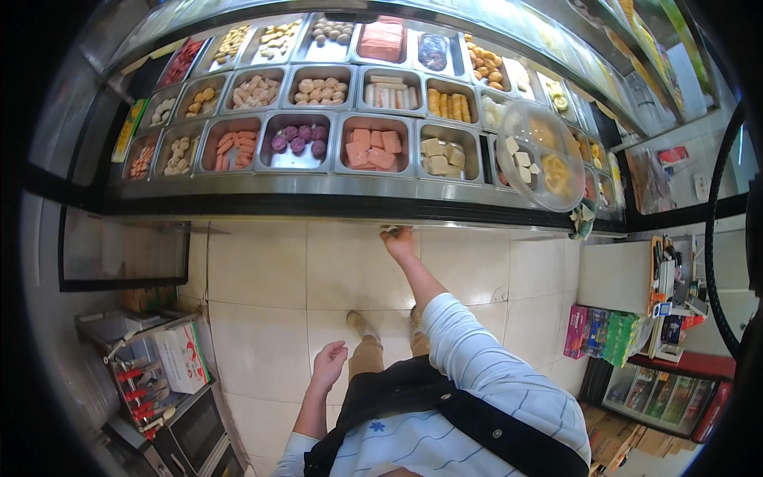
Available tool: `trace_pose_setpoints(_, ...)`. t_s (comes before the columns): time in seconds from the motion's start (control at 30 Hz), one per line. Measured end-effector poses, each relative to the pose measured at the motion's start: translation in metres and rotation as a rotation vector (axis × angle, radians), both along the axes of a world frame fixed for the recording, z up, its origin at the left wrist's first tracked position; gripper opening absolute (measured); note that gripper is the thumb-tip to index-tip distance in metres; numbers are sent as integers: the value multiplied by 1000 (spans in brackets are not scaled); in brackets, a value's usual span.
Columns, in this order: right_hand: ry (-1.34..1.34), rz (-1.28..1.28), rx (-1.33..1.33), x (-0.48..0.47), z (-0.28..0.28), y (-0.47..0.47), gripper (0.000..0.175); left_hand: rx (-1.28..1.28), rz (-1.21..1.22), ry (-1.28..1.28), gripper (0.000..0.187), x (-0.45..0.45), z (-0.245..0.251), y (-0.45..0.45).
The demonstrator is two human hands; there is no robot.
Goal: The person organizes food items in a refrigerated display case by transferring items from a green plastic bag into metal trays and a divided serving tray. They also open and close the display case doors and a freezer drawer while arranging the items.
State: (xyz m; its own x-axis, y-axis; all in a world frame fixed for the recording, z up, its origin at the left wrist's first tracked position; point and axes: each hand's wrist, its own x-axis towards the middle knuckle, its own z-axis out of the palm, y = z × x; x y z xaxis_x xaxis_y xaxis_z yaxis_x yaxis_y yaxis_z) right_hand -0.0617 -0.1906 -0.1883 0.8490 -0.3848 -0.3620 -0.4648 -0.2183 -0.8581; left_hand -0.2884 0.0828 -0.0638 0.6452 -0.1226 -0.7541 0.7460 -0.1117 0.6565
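Observation:
My right hand (pixel 398 241) reaches to the underside of the display counter's front edge (pixel 357 206); its fingertips are partly hidden there, against a small dark thing I cannot make out. My left hand (pixel 329 361) hangs low beside my body with its fingers loosely curled and nothing seen in it. Beyond the edge stand rows of steel trays, among them one of purple balls (pixel 299 140), one of pink luncheon-meat slices (pixel 374 149) and one of tofu-like cubes (pixel 443 156). A round, clear plastic lid or divided tray (pixel 539 155) lies tilted over the trays at the right.
At the lower left, a rack holds red-handled utensils (pixel 137 393) and a white box (pixel 183 358). A glass panel (pixel 125 247) stands at the left. On the right are a white cabinet (pixel 614 277), packaged bottles (pixel 596 332) and a drinks fridge (pixel 658 396). A crumpled green cloth (pixel 583 219) hangs at the counter's edge.

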Motion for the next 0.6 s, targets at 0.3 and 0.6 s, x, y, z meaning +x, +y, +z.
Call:
trace_pose_setpoints(0.3, 139, 318, -301, -112, 58, 33, 61, 137, 187, -168, 53, 64, 14, -62)
trace_pose_setpoints(0.6, 277, 1433, -162, -151, 98, -14, 38, 257, 483, -128, 83, 78, 23, -100)
